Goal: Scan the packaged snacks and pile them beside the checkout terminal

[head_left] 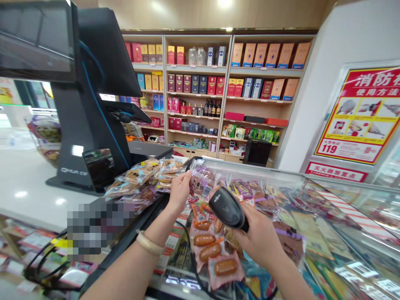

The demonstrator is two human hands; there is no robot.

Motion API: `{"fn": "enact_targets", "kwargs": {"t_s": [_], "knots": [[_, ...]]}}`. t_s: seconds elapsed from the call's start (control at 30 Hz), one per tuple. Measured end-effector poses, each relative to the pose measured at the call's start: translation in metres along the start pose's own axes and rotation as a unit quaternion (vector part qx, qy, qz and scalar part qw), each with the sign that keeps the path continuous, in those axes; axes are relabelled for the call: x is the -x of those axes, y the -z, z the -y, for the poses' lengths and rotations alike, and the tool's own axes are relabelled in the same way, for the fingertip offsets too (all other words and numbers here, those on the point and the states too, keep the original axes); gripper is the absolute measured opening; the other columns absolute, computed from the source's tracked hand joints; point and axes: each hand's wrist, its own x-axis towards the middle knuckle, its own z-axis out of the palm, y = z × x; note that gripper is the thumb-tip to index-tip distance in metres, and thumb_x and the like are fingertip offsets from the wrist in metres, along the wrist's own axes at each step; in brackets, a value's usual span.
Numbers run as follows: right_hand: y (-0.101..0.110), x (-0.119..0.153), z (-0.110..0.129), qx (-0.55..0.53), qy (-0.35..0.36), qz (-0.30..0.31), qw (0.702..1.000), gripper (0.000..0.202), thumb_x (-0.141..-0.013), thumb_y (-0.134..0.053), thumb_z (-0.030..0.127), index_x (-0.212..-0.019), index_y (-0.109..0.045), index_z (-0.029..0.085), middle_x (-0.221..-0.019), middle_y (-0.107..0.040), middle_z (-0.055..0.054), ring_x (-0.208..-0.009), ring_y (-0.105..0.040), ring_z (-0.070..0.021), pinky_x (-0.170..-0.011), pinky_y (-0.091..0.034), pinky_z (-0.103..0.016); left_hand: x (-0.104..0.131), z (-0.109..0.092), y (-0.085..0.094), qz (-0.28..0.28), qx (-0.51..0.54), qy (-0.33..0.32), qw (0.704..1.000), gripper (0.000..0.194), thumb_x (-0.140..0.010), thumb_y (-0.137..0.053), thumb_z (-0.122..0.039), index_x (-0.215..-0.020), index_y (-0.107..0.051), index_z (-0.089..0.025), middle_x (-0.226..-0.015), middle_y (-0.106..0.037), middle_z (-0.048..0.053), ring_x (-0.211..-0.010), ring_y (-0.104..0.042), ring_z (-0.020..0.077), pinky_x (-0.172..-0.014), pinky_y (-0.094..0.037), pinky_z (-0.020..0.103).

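My left hand [180, 189] is closed on the edge of a clear packet [201, 181] with a purple label and a barcode, held up near the middle. In my right hand [261, 233] is a black barcode scanner [227, 207], its head pointing up and left towards the packet. Below the scanner lie sausages in clear wrappers [225, 266] on the glass counter. Left of my left hand, packed cookies [137, 173] are piled beside the register. A brown packet with a purple band [289, 241] lies right of my right hand.
A black register [90, 96] stands at the left on a white counter [18, 179]. The scanner's black cable [191, 254] hangs below my hands. The glass counter [343, 208] stretches right. Behind are shelves of boxes and bottles [196, 95]; a red sign [359, 116] is on the right wall.
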Motion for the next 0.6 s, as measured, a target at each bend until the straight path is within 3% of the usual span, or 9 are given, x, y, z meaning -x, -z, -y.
{"fn": "enact_targets", "kwargs": {"t_s": [0.13, 0.27, 0.37, 0.47, 0.6], "knots": [[-0.001, 0.000, -0.004, -0.004, -0.002, -0.027, 1.000, 0.021, -0.080, -0.053, 0.024, -0.099, -0.059, 0.020, -0.092, -0.067, -0.007, -0.080, -0.064, -0.0225, -0.071, -0.050, -0.032, -0.018, -0.016, 0.021, -0.002, -0.044, 0.012, 0.999, 0.036, -0.073, -0.057, -0.052, -0.060, -0.051, -0.019, -0.048, -0.050, -0.002, -0.042, -0.046, 0.0129, -0.040, -0.037, 0.024], [0.000, 0.000, -0.001, -0.018, 0.018, -0.055, 0.998, 0.026, -0.078, -0.052, 0.021, -0.104, -0.059, 0.021, -0.098, -0.068, -0.008, -0.088, -0.065, -0.0229, -0.076, -0.051, -0.032, -0.063, -0.050, 0.068, -0.076, -0.131, -0.029, 0.988, 0.032, -0.076, -0.052, -0.045, -0.058, -0.050, -0.019, -0.048, -0.046, -0.003, -0.044, -0.043, 0.0121, -0.044, -0.038, 0.023], [0.000, 0.002, 0.002, -0.017, 0.029, -0.059, 0.998, 0.021, -0.078, -0.055, 0.022, -0.098, -0.060, 0.020, -0.091, -0.067, -0.007, -0.081, -0.064, -0.0223, -0.070, -0.050, -0.031, -0.100, -0.069, 0.105, -0.152, -0.188, -0.027, 0.970, 0.029, -0.079, -0.050, -0.037, -0.056, -0.049, -0.019, -0.047, -0.044, -0.003, -0.044, -0.040, 0.0119, -0.044, -0.033, 0.023], [-0.001, 0.003, 0.003, -0.015, 0.035, -0.057, 0.998, 0.013, -0.079, -0.057, 0.026, -0.091, -0.059, 0.021, -0.084, -0.066, -0.006, -0.074, -0.063, -0.0212, -0.065, -0.049, -0.030, -0.128, -0.073, 0.135, -0.223, -0.254, 0.000, 0.941, 0.026, -0.076, -0.052, -0.027, -0.052, -0.048, -0.018, -0.045, -0.042, -0.002, -0.044, -0.040, 0.0133, -0.047, -0.032, 0.025], [-0.002, 0.005, 0.002, -0.024, 0.039, -0.045, 0.998, 0.011, -0.082, -0.056, 0.028, -0.091, -0.058, 0.021, -0.084, -0.064, -0.007, -0.071, -0.061, -0.0205, -0.066, -0.049, -0.031, -0.145, -0.062, 0.160, -0.266, -0.308, 0.023, 0.913, 0.020, -0.067, -0.057, -0.017, -0.049, -0.048, -0.019, -0.042, -0.040, 0.000, -0.054, -0.049, 0.0208, -0.056, -0.037, 0.032]]}}
